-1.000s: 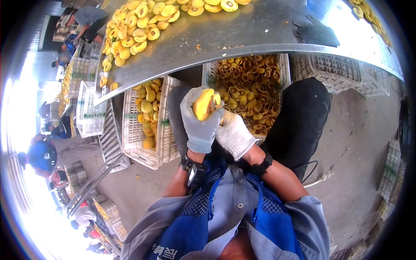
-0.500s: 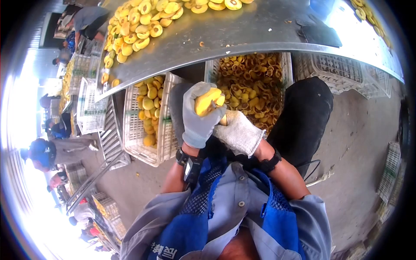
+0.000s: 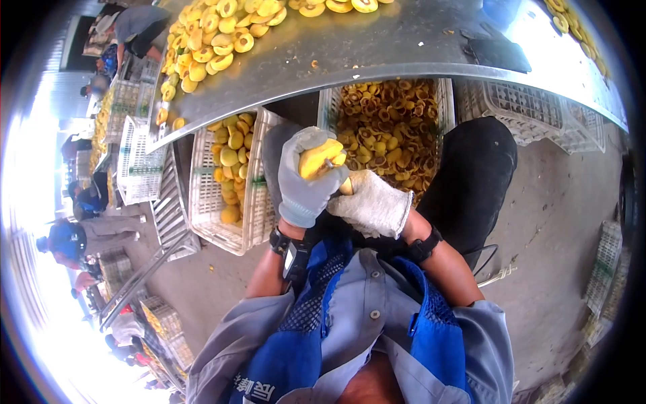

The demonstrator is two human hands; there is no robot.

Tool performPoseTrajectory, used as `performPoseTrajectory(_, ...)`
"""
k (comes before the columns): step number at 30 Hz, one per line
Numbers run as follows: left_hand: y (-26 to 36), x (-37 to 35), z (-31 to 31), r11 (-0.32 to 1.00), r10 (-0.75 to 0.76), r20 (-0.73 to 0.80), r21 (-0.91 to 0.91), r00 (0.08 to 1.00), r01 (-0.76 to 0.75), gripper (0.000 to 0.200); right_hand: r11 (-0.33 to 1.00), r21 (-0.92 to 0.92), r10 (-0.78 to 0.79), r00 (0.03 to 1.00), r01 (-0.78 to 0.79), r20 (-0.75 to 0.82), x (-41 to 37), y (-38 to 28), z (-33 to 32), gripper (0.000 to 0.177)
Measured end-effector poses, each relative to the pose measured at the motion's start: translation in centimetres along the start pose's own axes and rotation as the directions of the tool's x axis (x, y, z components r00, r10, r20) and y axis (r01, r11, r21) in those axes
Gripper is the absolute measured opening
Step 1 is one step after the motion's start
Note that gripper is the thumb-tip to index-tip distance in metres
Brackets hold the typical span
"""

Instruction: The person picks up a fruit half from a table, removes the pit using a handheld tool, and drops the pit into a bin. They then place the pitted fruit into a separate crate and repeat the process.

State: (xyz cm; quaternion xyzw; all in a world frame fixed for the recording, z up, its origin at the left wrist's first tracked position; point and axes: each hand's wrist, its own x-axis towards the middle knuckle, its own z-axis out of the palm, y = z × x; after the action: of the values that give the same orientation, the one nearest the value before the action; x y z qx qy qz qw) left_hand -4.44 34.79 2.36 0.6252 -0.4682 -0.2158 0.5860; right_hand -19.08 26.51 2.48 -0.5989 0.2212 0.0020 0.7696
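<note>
My left hand (image 3: 306, 182), in a grey glove, is closed round a yellow peach (image 3: 316, 160) above my lap. My right hand (image 3: 370, 203), in a whitish knitted glove, is closed on a small wooden-handled tool (image 3: 346, 186). The tool's thin metal end meets the peach, though its exact shape is mostly hidden by my left fingers. Both hands are close together. Just beyond them a white crate (image 3: 328, 111) holds many peach scraps and cut pieces (image 3: 383, 128). To the left, another white crate (image 3: 256, 202) contains yellow peaches (image 3: 232, 155).
A metal table (image 3: 377, 50) spans the front, with halved peaches (image 3: 215, 40) piled at its left and a dark flat object (image 3: 498, 55) at its right. Stacked crates (image 3: 518, 111) stand below. Other people work at far left, including one person in blue (image 3: 66, 241).
The peach has turned slightly in my left hand, and the tool's metal end shows more clearly. Both hands stay in nearly the same place. The view has shifted a little.
</note>
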Motion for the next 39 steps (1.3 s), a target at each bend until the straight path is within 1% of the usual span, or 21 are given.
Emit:
performPoseTrajectory(1,-0.1,0.0,0.0,1.000,0.005,-0.003,-0.007,1.000,-0.005,0.065,1.000,0.005,0.006,1.000,-0.006,0.005,0.0,-0.1,-0.1,0.024)
performPoseTrajectory(4,1.1,0.3,0.4,0.988,-0.154,-0.014,0.029,0.988,0.154,0.063,1.000,0.019,0.026,0.999,-0.025,-0.044,-0.2,-0.7,-0.1,0.025)
performPoseTrajectory(6,2.7,1.1,0.1,0.963,-0.179,0.032,0.211,0.983,0.168,0.061,0.999,0.030,-0.014,0.995,0.017,-0.101,-0.1,-0.4,0.2,0.026)
performPoseTrajectory(7,3.3,1.5,-0.2,0.939,-0.193,0.051,0.299,0.980,0.170,0.060,0.997,0.032,-0.061,0.990,0.066,-0.131,0.4,0.7,0.6,0.026)
performPoseTrajectory(8,3.5,1.6,-0.5,0.924,-0.215,0.057,0.335,0.975,0.184,0.059,0.993,0.034,-0.106,0.982,0.113,-0.159,0.7,1.5,0.8,0.027)
performPoseTrajectory(10,3.8,1.7,-1.2,0.886,-0.265,0.069,0.412,0.962,0.214,0.059,0.989,-0.038,-0.148,0.972,0.143,-0.180,1.1,2.1,1.3,0.027)
performPoseTrajectory(11,3.6,1.8,-1.3,0.883,-0.258,0.066,0.422,0.964,0.208,0.059,0.985,-0.074,-0.170,0.967,0.158,-0.190,1.2,2.2,1.5,0.028)
performPoseTrajectory(13,2.7,1.8,-1.2,0.878,-0.243,0.059,0.437,0.968,0.194,0.060,0.985,-0.123,-0.142,0.967,0.117,-0.211,0.7,0.7,1.7,0.027)
performPoseTrajectory(14,2.5,1.7,-0.9,0.889,-0.251,0.044,0.405,0.967,0.212,0.058,0.984,-0.147,-0.128,0.966,0.096,-0.225,0.5,0.1,1.8,0.027)
performPoseTrajectory(16,2.3,1.4,-0.2,0.907,-0.270,0.018,0.341,0.963,0.248,0.054,0.976,-0.193,-0.137,0.972,0.099,-0.190,0.7,0.6,1.6,0.026)
performPoseTrajectory(17,2.2,1.2,-0.2,0.912,-0.236,0.002,0.346,0.972,0.221,0.052,0.971,-0.216,-0.140,0.975,0.101,-0.173,0.8,1.0,1.5,0.025)
performPoseTrajectory(20,1.6,0.6,0.0,0.924,-0.160,-0.017,0.348,0.987,0.156,0.048,0.999,-0.040,-0.034,0.995,0.030,-0.094,1.0,2.1,1.2,0.020)
performPoseTrajectory(22,1.2,0.5,-0.3,0.932,-0.134,-0.007,0.338,0.991,0.129,0.046,0.996,-0.072,-0.056,0.993,0.049,-0.104,1.1,2.4,1.5,0.022)
performPoseTrajectory(25,1.1,0.2,-0.4,0.918,-0.104,0.001,0.384,0.995,0.096,0.044,0.986,-0.158,-0.085,0.985,0.062,-0.147,0.9,2.1,1.6,0.024)
performPoseTrajectory(26,1.1,0.2,-0.5,0.924,-0.117,-0.002,0.366,0.993,0.110,0.043,0.979,-0.193,-0.096,0.982,0.063,-0.163,0.8,1.8,1.7,0.024)
performPoseTrajectory(29,1.2,0.0,-0.5,0.939,-0.148,-0.012,0.314,0.989,0.144,0.041,0.978,-0.205,-0.072,0.990,0.046,-0.123,0.5,0.8,1.3,0.025)
performPoseTrajectory(31,1.0,-0.1,-0.4,0.947,-0.153,-0.021,0.283,0.988,0.153,0.041,0.975,-0.203,-0.116,0.983,0.086,-0.142,0.7,1.8,1.4,0.025)
performPoseTrajectory(34,1.2,-0.1,-0.4,0.888,-0.052,0.009,0.457,0.999,0.042,0.041,0.961,-0.258,-0.140,0.978,0.097,-0.153,0.9,2.1,1.6,0.025)
performPoseTrajectory(35,1.3,-0.1,-0.5,0.891,-0.056,0.011,0.452,0.998,0.045,0.041,0.954,-0.286,-0.143,0.978,0.094,-0.154,1.0,2.0,1.6,0.025)
performPoseTrajectory(38,1.3,-0.1,-0.7,0.895,-0.075,0.029,0.442,0.997,0.055,0.042,0.961,-0.237,-0.184,0.971,0.145,-0.151,0.8,2.1,1.6,0.024)
performPoseTrajectory(39,1.4,0.0,-0.9,0.894,-0.088,0.043,0.444,0.995,0.060,0.044,0.951,-0.278,-0.180,0.974,0.136,-0.140,0.9,2.4,1.5,0.024)
